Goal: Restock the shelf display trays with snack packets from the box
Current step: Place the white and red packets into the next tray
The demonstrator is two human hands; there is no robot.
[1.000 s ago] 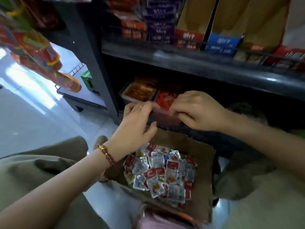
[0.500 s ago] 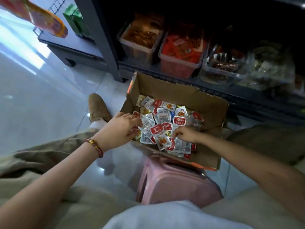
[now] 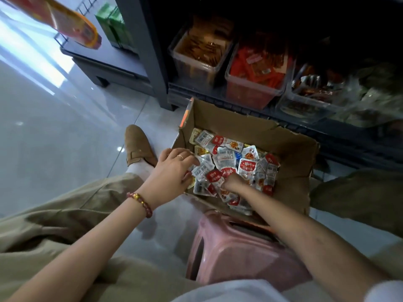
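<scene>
Far out to the left of the hands, and up beyond them, an orange bag (image 3: 74, 25) hangs over the pale floor (image 3: 54, 127), with green cartons (image 3: 113, 25) behind it. Nearer, just left of the left hand, a tan shoe (image 3: 139, 144) is planted on the tiles.

The left hand (image 3: 172, 171), with a ring (image 3: 180, 157) on one finger and a bead bracelet (image 3: 141, 203) at the wrist, lies across the left wall of the box (image 3: 239, 125). Its fingers reach over the nearest packets (image 3: 229, 158) and the thumb sits lower against them, but whether it has one pinched I cannot tell. The packets, silver and red, lie in a loose heap in the bottom of the box, under and between both hands.

Just to the right, the right hand (image 3: 234, 182) is knuckles-up in the heap, fingers curled down and buried, grasping packets. On the near side of the hands stands a pink stool (image 3: 239, 253), and the box's near edge meets it.

Beyond the hands, past the far wall of the box, the bottom shelf (image 3: 327, 136) carries a row of trays. There is a brown tray (image 3: 196, 68) beyond the left hand, a red tray (image 3: 250, 92) beyond the right hand, and a clear tray (image 3: 305, 105) further right, each holding snacks.
</scene>
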